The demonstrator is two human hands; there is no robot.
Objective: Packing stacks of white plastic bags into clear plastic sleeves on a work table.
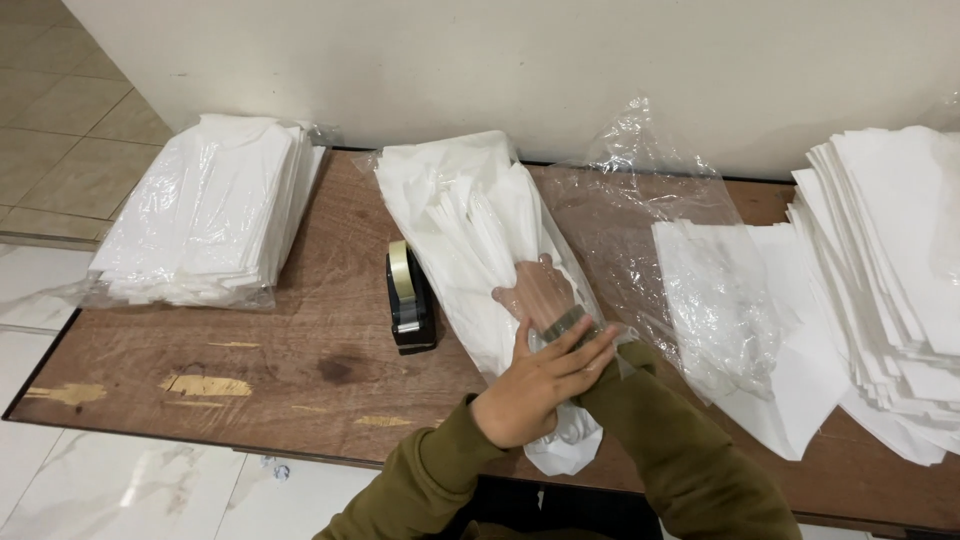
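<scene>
Bag of white sheets (470, 230) lay mid-desk (300, 370), beside tape dispenser (408, 300). Right hand (540, 292) inside bag, apparently flat, grip unclear through film. Left hand (540, 385) closed around bag mouth. Judged light, soft, slippery; best held at mouth.

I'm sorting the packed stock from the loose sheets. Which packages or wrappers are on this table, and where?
Sealed clear bag of white sheets: far left, flat, rectangular.
Clear bag being filled: centre, right hand inside, left hand at its mouth.
Empty clear wrappers: right of centre, crumpled.
No labels or screens.
</scene>
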